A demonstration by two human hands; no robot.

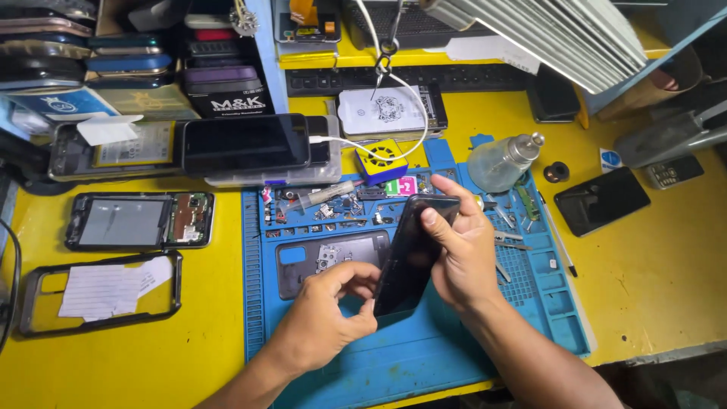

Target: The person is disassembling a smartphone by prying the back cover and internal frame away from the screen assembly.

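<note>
A black smartphone (409, 254) is held tilted on edge above the blue work mat (424, 356). My right hand (462, 254) grips its upper part, thumb across the dark glass. My left hand (329, 314) pinches the phone's lower edge with fingertips. Just behind the phone a grey phone back cover (326, 257) lies flat on the mat, partly hidden by the phone and my left hand.
Small screws and parts fill the mat's tray slots (326, 208). A clear glass bottle (500, 160) stands at right. A dismantled phone (140, 221) and a black phone frame (98, 291) lie at left on the yellow table (666, 280). Another dark phone (602, 201) lies at right.
</note>
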